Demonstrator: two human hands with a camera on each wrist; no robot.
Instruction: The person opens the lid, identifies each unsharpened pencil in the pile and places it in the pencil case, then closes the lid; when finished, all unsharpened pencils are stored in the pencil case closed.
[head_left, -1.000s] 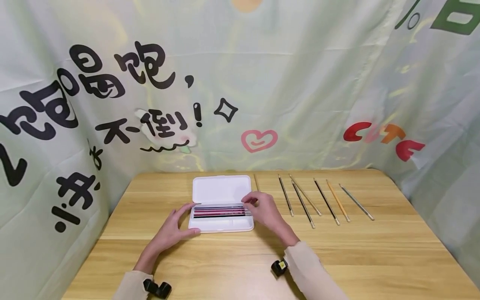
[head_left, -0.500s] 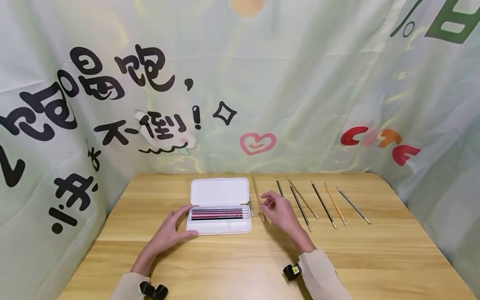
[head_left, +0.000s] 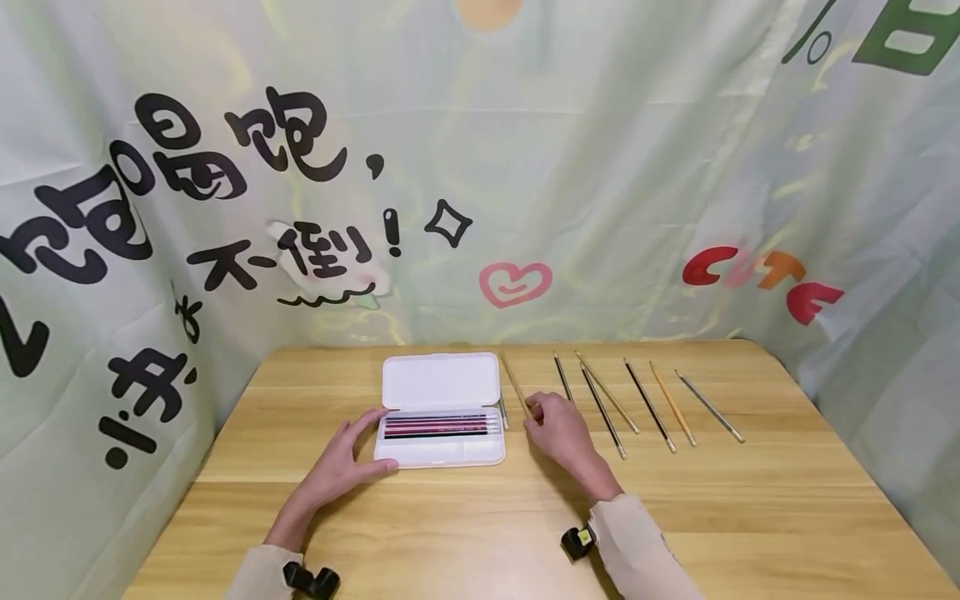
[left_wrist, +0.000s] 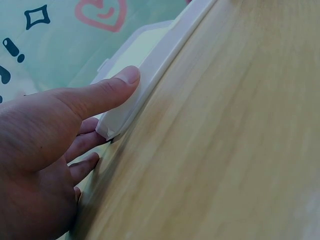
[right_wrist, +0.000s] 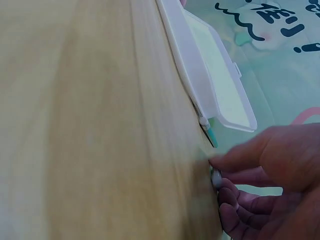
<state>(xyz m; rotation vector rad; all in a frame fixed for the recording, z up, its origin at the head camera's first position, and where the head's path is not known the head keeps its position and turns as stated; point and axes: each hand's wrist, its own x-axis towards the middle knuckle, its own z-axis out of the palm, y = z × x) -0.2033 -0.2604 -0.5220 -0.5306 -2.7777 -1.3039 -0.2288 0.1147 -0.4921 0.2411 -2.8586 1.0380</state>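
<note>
An open white pencil case lies on the table with several dark and pink pencils side by side inside. My left hand holds its left end, thumb on the front edge and fingers at the back. In the left wrist view, the thumb presses the case's wall. Right of the case, my right hand pinches a tan pencil near its eraser end. The right wrist view shows that pale end at the thumb and fingers; the rest is hidden there.
Another pencil lies against the case's right side. Farther right, several loose pencils, among them a black one, a yellow one and a grey one, lie on the wooden table. A printed curtain hangs behind.
My right hand has left the case's right end, moved right, and come down onto the tan pencil, whose far end has swung slightly left. The left hand stays at the case.
</note>
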